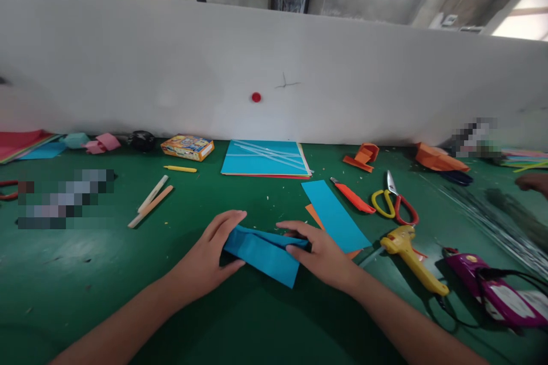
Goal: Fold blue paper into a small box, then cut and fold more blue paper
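Note:
A folded strip of blue paper [263,256] is held between both hands, low over the green table. My left hand [216,248] grips its left end, thumb below and fingers at the top edge. At the other end, my right hand [319,251] pinches a folded flap of the strip between thumb and fingers. The strip's lower right corner points down towards me. Just beyond my right hand lies a flat blue paper strip [336,214], partly covering an orange paper piece [314,215].
Right of my hands lie a yellow glue gun [411,256], scissors [391,199], an orange utility knife [353,195] and a purple device [492,291] with a cable. Stacked paper sheets [265,158], a box [187,147] and a yellow crayon [180,169] sit farther back. Another person's hand [533,182] shows at right.

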Demonstrator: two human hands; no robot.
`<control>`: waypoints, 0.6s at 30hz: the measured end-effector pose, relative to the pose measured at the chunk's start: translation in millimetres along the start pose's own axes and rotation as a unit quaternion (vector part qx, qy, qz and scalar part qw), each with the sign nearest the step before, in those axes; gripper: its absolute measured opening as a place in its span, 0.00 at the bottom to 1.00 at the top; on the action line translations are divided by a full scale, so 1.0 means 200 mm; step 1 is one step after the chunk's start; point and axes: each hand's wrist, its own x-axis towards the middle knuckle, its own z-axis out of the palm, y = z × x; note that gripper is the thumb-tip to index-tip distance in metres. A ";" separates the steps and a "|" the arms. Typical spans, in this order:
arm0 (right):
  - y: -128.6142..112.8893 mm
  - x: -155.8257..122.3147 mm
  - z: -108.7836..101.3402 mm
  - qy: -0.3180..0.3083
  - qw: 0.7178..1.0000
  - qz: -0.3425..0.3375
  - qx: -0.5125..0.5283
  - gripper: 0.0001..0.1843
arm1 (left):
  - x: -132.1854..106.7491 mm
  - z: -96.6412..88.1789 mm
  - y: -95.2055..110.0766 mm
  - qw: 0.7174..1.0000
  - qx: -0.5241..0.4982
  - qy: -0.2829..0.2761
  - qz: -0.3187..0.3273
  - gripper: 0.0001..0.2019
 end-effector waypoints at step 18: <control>0.02 0.00 -0.01 0.052 0.998 0.016 0.028 0.25 | -0.01 -0.02 0.02 0.990 0.101 0.083 0.053 0.08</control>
